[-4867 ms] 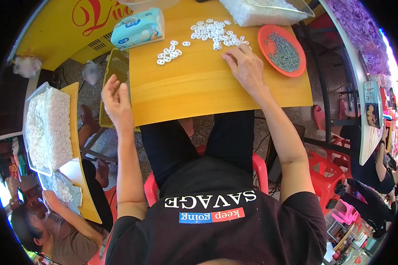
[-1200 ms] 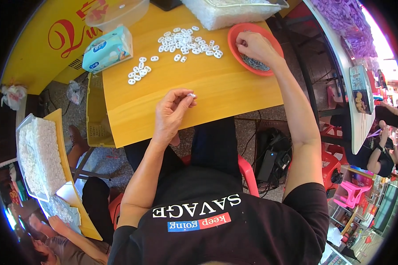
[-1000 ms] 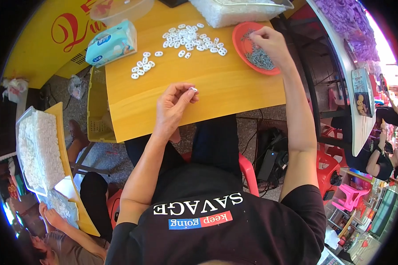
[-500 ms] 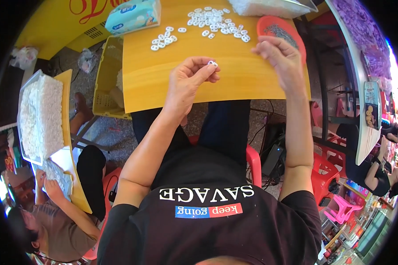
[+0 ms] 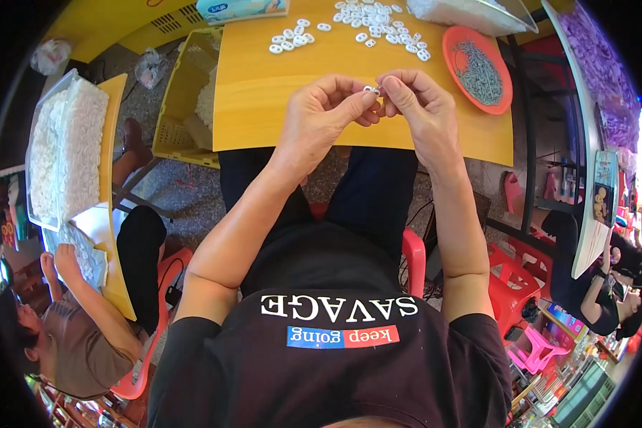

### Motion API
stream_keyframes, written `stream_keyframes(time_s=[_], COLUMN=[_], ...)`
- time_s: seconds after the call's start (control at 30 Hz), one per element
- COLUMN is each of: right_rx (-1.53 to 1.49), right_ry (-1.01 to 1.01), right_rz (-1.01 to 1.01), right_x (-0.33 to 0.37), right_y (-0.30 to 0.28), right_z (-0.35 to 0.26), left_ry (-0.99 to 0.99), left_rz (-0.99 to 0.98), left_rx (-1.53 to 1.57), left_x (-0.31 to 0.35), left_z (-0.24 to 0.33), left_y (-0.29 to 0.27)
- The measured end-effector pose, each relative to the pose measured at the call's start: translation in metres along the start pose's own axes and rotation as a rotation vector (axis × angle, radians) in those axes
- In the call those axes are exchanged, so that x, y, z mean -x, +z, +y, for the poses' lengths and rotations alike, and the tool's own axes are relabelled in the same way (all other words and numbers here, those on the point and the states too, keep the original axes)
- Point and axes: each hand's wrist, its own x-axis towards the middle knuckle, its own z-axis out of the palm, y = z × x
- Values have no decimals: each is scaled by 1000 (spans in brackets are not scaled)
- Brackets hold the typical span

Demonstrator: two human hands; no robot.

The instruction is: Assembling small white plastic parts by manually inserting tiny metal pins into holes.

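Observation:
Over the near part of the yellow table, my left hand [image 5: 319, 120] pinches a small white plastic piece [image 5: 370, 90] with holes, between thumb and fingers. My right hand [image 5: 431, 120] meets it there, thumb and fingertips pressed together right beside the piece. Whatever those fingertips hold is too small to make out. Beyond my hands lie more white two-holed oval pieces, a small cluster [image 5: 289, 39] to the left and a larger spread [image 5: 367, 16] farther back. A red plate [image 5: 454, 44] on the right holds a heap of thin grey metal pins [image 5: 479, 77].
A tissue pack [image 5: 242, 8] and a clear bin of white pieces [image 5: 471, 13] stand at the table's back. Left of the table is a yellow crate [image 5: 170, 121]. A person works at a side table with another white-filled bin [image 5: 68, 150]; another person sits at far right.
My right hand has come from beside the red plate to the white piece in my left hand. The view has shifted, so the table sits higher and farther right.

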Motion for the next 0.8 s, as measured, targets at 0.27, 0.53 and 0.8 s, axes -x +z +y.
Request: stream_keyframes(time_s=[0.27, 0.53, 0.8], right_rx=[-14, 10, 138], right_ry=[-8, -40, -174], right_rz=[-1, 36, 98], right_x=[4, 9, 15], right_y=[4, 7, 15], right_z=[1, 3, 5], left_ry=[35, 16, 23], left_rz=[37, 53, 51], left_rx=[-166, -233, -183], left_x=[9, 13, 12], left_z=[11, 14, 13], left_y=[5, 9, 10])
